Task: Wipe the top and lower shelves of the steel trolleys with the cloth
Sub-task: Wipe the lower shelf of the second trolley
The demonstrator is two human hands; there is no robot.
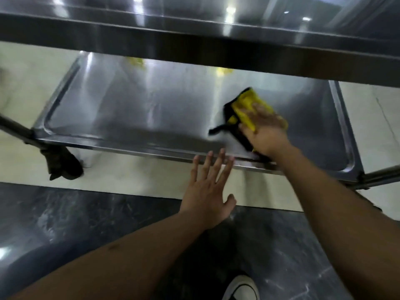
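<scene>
- Looking down from the head camera, we see at far left a dark caster wheel (62, 164) under the near-left corner of the trolley, standing on pale floor tile (138, 180).
- We note the lower shelf (129, 109), a rimmed steel tray spanning most of the width, with the top shelf (194, 35) crossing above it as a dark front edge.
- We find our left hand (207, 191) at centre, flat and empty, fingers (218, 163) spread wide, tips at or just over the near rim of the lower shelf; whether they touch it we cannot tell.
- We see below centre a white-toed shoe (241, 287) on dark marbled floor (86, 213).
- We place the cloth (246, 105), yellow with a black border, on the right half of the lower shelf.
- We observe our right hand (265, 131) laid palm-down on the cloth, fingers extended and pressing it to the steel; motion blur softens their outline.
</scene>
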